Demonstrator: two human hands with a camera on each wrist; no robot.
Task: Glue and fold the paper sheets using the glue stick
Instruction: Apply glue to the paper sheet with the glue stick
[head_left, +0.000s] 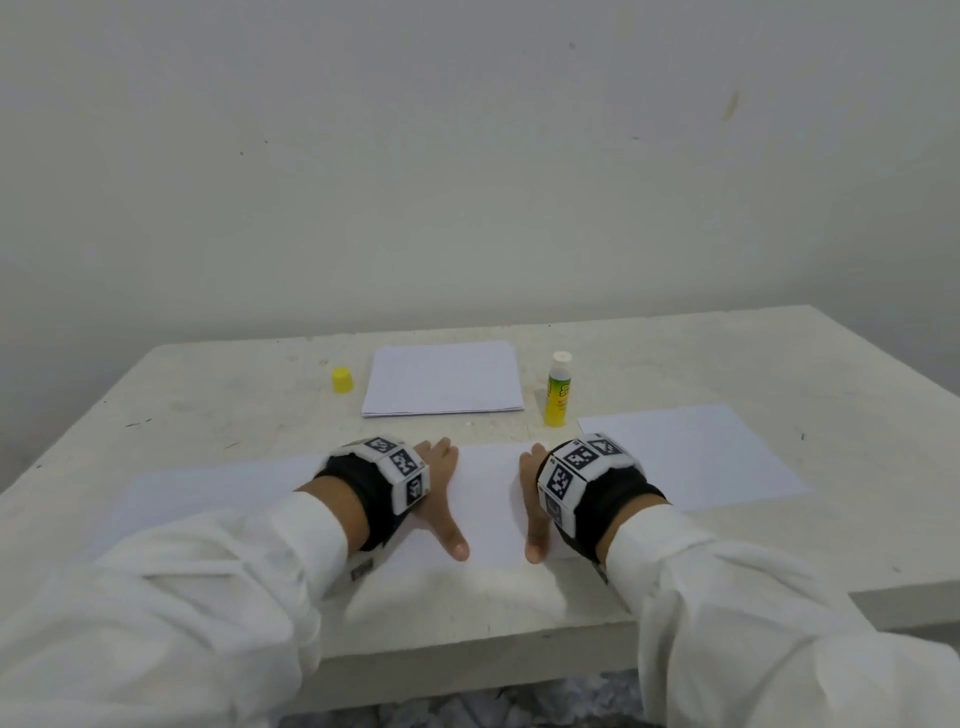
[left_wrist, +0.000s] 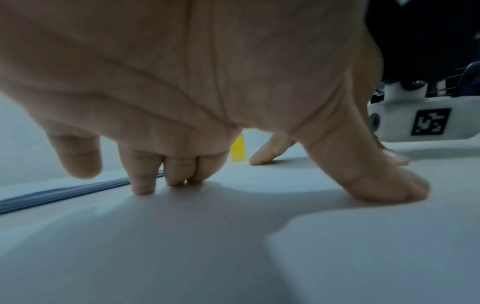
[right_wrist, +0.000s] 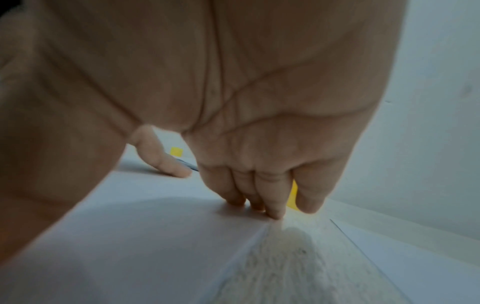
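A wide white paper sheet (head_left: 488, 499) lies flat along the table's front edge. My left hand (head_left: 437, 486) and right hand (head_left: 530, 499) press on it side by side, thumbs spread toward me. The left fingertips (left_wrist: 144, 188) and thumb (left_wrist: 389, 189) touch the paper. The right fingertips (right_wrist: 272, 211) sit at the sheet's far right corner. Neither hand holds anything. The yellow glue stick (head_left: 558, 389) stands upright without its cap, just beyond the right hand. Its yellow cap (head_left: 343, 380) stands at the back left.
A stack of white sheets (head_left: 444, 379) lies at the back between cap and glue stick. Another single sheet (head_left: 691, 457) lies to the right of my right hand. The pale table (head_left: 779, 364) ends at a wall behind; crumpled paper lies on the floor below.
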